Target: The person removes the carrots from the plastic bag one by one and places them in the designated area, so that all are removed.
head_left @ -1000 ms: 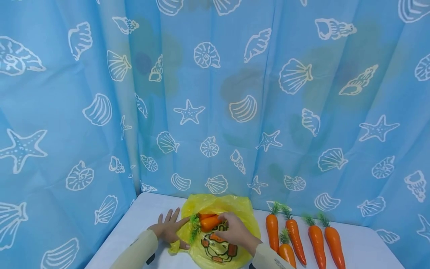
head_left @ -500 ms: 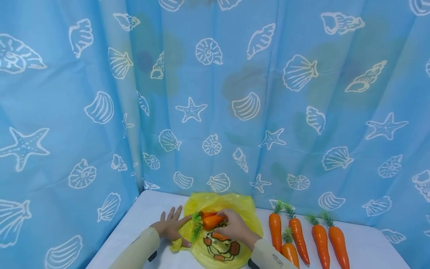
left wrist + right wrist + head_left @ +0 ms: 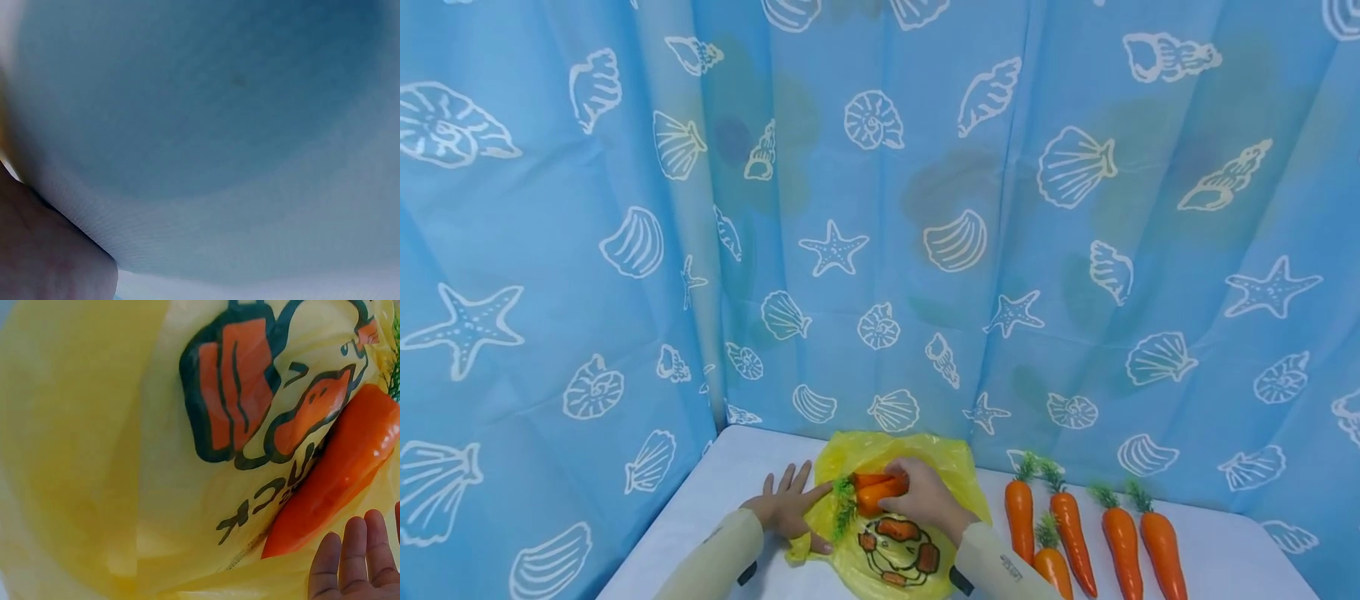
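Observation:
A yellow plastic bag (image 3: 958, 471) with a printed cartoon lies flat on the white table. Orange carrots (image 3: 872, 502) with green leafy tops lie at the bag, tops to the left. My left hand (image 3: 786, 507) is spread beside the bag's left edge, its index finger and thumb on the plastic. At the narrow ends of these carrots is my right hand (image 3: 921, 496). In the right wrist view, the straight fingers (image 3: 355, 556) of that hand are beside one carrot (image 3: 334, 475). The left wrist view shows only part of the left hand (image 3: 50, 250) and blurred pale fabric.
Several more carrots (image 3: 1120, 550) lie in a loose row to the right of the bag, leafy tops away from me. A blue curtain (image 3: 880, 250) with white shell prints hangs behind the table and along its left side.
My right hand has shifted slightly away from me at the carrots' tips, and more of those tips shows. The left hand stays in place. The head view has shifted a little.

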Tool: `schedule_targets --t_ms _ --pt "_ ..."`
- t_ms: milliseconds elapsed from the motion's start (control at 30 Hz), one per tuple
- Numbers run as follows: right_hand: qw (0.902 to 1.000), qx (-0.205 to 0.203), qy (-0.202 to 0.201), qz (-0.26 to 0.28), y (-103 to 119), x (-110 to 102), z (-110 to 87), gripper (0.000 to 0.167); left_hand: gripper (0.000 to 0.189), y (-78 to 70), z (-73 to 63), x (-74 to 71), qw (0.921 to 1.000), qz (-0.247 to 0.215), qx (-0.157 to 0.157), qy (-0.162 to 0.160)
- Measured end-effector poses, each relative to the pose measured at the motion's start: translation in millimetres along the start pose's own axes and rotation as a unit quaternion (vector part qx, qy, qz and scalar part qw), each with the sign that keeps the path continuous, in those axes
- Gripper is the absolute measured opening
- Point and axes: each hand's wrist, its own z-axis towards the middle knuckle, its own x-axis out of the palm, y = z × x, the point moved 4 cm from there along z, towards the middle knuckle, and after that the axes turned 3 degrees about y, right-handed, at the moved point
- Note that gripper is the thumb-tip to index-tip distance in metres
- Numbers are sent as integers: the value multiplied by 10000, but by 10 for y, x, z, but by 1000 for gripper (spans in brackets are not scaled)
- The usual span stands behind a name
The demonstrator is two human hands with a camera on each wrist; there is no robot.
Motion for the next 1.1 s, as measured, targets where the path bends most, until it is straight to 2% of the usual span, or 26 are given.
schedule_targets --t_ms 400,633,800,967,1100 --pt "9997 166 104 169 -18 56 2 47 104 -27 -69 -26 9998 169 -16 -56" --pt "9997 145 140 149 -22 54 4 52 109 -24 -75 -32 9999 118 12 20" --pt "9997 103 227 42 -44 69 24 52 109 -27 -38 -16 9999 118 -60 27" --pt "9991 -12 128 -399 -61 105 56 52 111 17 51 30 9999 106 -99 -18" --pt "9971 110 45 -754 -73 136 83 55 113 83 141 65 9999 76 -98 -19"
